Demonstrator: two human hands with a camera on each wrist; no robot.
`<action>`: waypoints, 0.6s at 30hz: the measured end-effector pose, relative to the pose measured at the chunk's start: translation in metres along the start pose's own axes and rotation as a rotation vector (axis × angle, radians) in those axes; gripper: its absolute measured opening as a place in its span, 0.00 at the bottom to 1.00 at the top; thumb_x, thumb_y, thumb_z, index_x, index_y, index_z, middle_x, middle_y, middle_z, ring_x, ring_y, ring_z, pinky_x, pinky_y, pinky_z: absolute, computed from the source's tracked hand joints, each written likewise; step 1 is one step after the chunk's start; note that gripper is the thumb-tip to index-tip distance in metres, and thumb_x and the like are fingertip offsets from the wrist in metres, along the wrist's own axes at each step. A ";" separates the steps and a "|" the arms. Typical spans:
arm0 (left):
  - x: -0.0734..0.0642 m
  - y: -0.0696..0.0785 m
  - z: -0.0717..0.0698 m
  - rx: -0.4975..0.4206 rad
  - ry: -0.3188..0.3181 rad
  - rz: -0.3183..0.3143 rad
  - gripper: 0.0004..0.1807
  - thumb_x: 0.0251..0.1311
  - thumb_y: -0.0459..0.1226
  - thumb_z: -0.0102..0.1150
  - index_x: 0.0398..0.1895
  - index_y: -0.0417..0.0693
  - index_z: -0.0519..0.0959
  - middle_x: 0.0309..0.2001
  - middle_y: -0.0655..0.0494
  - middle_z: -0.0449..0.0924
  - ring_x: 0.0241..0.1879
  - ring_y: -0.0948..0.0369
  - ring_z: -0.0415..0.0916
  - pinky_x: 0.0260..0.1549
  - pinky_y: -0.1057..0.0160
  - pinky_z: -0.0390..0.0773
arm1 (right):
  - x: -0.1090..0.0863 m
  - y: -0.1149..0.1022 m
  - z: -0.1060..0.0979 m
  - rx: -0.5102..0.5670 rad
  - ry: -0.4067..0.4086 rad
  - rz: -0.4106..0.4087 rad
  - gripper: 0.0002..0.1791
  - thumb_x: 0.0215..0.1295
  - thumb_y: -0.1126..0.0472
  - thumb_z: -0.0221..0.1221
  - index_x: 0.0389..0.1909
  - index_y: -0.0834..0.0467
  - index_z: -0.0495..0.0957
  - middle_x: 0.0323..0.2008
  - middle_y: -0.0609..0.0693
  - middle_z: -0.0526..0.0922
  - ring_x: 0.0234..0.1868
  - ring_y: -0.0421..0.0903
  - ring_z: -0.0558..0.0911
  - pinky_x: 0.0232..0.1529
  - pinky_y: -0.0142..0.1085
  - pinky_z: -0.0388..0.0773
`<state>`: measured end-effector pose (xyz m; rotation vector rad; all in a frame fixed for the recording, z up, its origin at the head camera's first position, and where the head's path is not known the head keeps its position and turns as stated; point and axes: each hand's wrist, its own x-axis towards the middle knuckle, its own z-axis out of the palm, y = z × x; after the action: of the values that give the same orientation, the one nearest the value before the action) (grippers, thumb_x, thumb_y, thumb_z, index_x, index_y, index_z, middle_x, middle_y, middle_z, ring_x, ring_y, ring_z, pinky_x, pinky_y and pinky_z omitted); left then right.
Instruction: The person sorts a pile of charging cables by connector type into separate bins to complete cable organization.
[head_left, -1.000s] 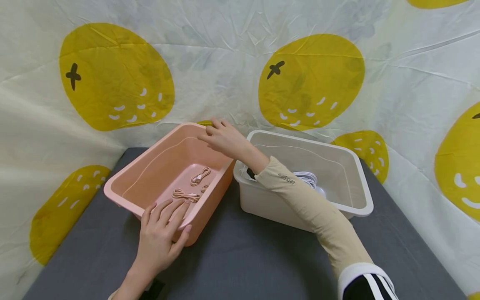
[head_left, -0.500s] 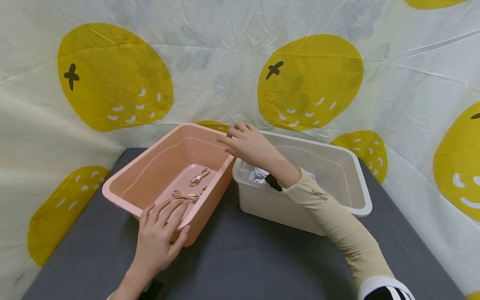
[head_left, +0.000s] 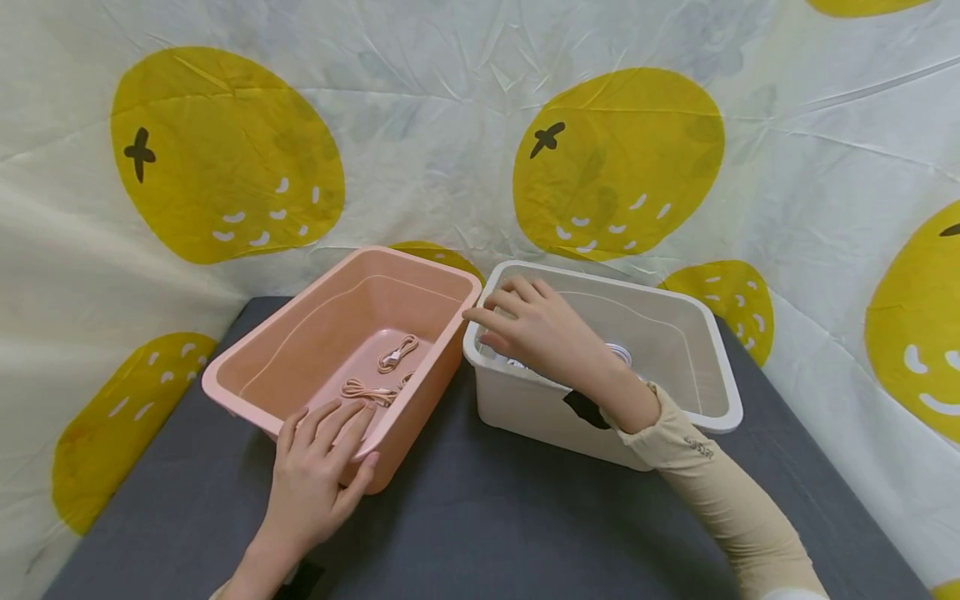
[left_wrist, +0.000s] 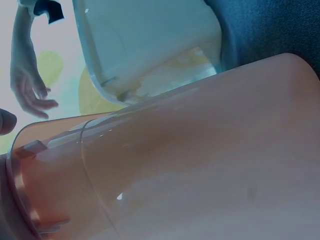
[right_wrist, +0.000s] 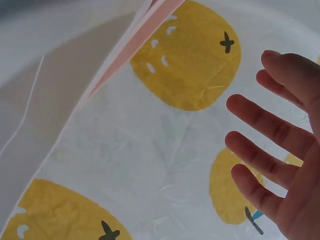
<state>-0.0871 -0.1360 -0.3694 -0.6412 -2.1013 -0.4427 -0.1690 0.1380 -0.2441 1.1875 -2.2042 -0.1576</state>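
My left hand (head_left: 311,483) rests over the near rim of a pink plastic bin (head_left: 296,333), fingers laid across the rim and thumb along its outer side. Inside on the bin's floor lie pink bundled cables (head_left: 397,353), partly hidden by the rim. My right hand (head_left: 536,329) hovers above the left end of a cream plastic bin (head_left: 607,433), fingers loosely spread with nothing in them, as the right wrist view also shows. White coiled cable (head_left: 621,353) shows in the cream bin behind my right wrist; the hand covers the rest.
Both bins stand on a dark grey cloth-covered table (head_left: 465,533), their near corners close together. A pale curtain (head_left: 427,167) with yellow fruit prints hangs right behind them and along the sides.
My right hand has moved right, from over the pink bin's far corner to over the cream bin's left end. The left hand and both bins have stayed in place.
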 end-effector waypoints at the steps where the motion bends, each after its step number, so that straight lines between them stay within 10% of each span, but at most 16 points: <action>1: 0.000 0.000 0.000 0.001 -0.007 0.001 0.27 0.62 0.53 0.35 0.46 0.46 0.78 0.46 0.49 0.78 0.48 0.48 0.69 0.48 0.45 0.58 | -0.004 -0.002 -0.001 0.013 0.006 0.004 0.19 0.55 0.57 0.61 0.49 0.50 0.76 0.39 0.48 0.79 0.41 0.48 0.73 0.44 0.39 0.69; 18: 0.008 0.006 -0.005 -0.035 -0.058 0.053 0.26 0.63 0.53 0.34 0.48 0.48 0.77 0.46 0.51 0.78 0.49 0.51 0.69 0.47 0.45 0.57 | -0.069 -0.035 0.008 0.184 0.076 0.164 0.17 0.55 0.56 0.59 0.46 0.52 0.76 0.41 0.50 0.78 0.41 0.48 0.75 0.42 0.41 0.73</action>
<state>-0.0844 -0.1316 -0.3596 -0.7363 -2.1295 -0.4365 -0.1214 0.1704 -0.2957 1.0827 -2.2749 0.1583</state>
